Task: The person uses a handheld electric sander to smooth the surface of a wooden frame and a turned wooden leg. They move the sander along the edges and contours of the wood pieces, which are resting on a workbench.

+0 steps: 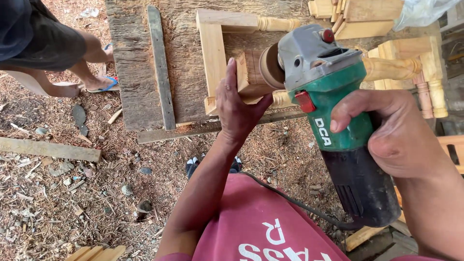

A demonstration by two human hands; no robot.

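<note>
Item one: angle grinder (333,111), green body with grey head and black rear, right of centre in the frame. My right hand (401,135) wraps its fingers closed round the green and black body.

Item two: turned wooden leg piece (251,75), pale, its square block end at upper centre, touching the grinder's sanding disc (270,65). My left hand (237,106) clasps that block from below, fingers up its left face, thumb towards the right.

Item three: weathered plank bench (140,63), upper centre, bearing the wooden frame (212,53).

Item four: more turned legs (430,82), upper right.

Item five: another person's legs in sandals (96,79), upper left, standing on wood shavings (58,193).
</note>
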